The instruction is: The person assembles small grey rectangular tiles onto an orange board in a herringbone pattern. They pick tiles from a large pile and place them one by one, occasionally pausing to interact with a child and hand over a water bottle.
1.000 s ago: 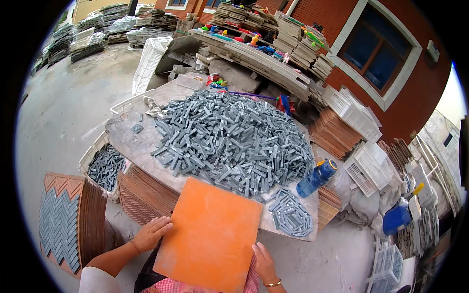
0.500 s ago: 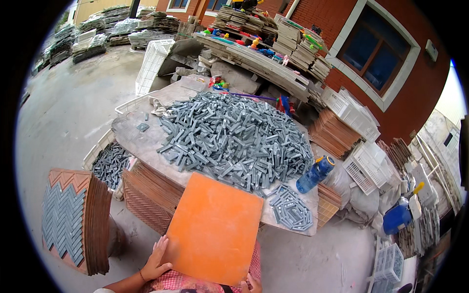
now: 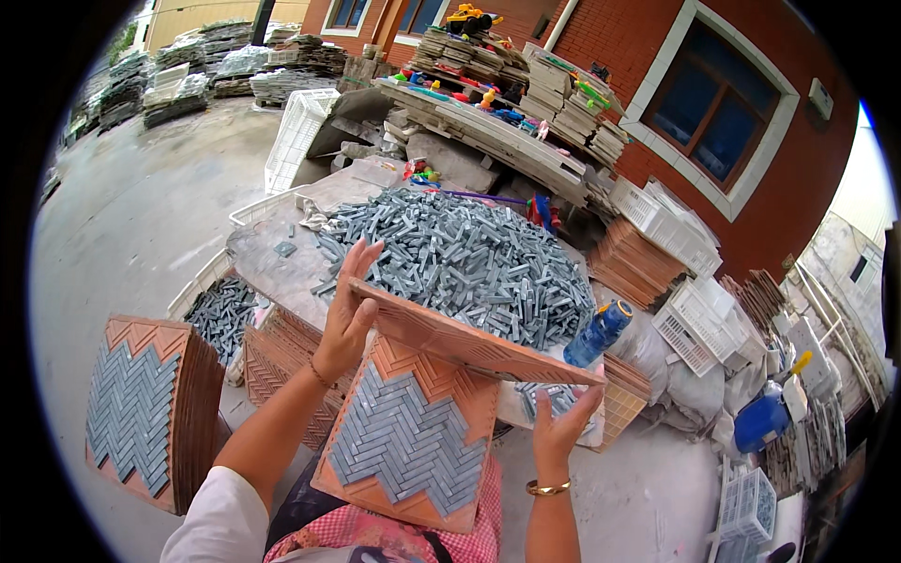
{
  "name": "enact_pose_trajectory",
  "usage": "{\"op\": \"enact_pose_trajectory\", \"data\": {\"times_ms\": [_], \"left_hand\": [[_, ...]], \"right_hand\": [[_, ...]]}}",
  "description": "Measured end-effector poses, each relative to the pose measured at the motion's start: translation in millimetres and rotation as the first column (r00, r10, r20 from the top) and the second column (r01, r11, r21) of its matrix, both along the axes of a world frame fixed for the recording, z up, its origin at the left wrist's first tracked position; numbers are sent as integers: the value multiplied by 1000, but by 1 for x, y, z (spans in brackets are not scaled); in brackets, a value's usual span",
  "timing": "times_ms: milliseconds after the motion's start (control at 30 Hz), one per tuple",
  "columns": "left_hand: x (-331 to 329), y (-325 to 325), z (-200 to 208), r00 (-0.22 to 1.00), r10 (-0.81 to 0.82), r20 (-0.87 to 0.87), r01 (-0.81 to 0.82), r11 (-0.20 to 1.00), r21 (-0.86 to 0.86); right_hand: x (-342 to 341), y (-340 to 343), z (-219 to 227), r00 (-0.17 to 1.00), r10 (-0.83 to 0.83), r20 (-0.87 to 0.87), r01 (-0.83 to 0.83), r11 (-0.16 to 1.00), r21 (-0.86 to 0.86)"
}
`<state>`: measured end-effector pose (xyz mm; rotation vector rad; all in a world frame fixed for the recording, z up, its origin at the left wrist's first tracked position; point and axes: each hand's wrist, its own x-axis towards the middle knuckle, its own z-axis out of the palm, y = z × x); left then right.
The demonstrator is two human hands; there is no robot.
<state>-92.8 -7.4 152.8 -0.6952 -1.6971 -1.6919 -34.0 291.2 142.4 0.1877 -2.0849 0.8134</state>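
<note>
- My left hand [image 3: 345,314] is raised, forearm rising from the lower left, palm pressed against the left edge of the orange board [image 3: 469,340]; fingers extended upward and slightly spread, not curled.
- My right hand [image 3: 563,430] is raised from the lower edge, palm facing left, supporting the board's right end from below; fingers straight and close together, thumb apart. A gold bracelet [image 3: 548,488] sits at that wrist.
- The orange board is held between both palms, tilted nearly edge-on, above the mould tray [image 3: 413,427].
- The mould tray rests against my lap, sloping toward me, with grey strips laid in a herringbone pattern inside it.
- Beyond the board, a heap of loose grey strips [image 3: 460,258] covers the worktable [image 3: 272,267].
- A second filled herringbone tray [image 3: 131,403] stands at left on a stack.
- A blue bottle [image 3: 598,334] stands just right of the heap.
</note>
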Motion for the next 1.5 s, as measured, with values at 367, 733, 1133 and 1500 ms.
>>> {"op": "enact_pose_trajectory", "data": {"times_ms": [367, 733, 1133, 1500], "left_hand": [[-121, 24, -177, 957, 51, 287, -43, 998, -35], [-142, 41, -161, 858, -162, 487, -70, 903, 424], [-92, 2, -36, 960, -229, 161, 162, 925, 345], [74, -13, -32, 833, -375, 406, 191, 884, 426]], "right_hand": [[-139, 39, -149, 947, -1, 320, 0, 1000, 1], [-142, 61, -148, 808, 438, 395, -289, 878, -382], [-97, 72, -23, 842, 486, 236, -413, 860, -299], [34, 43, -42, 941, 316, 120, -336, 912, 236]]}}
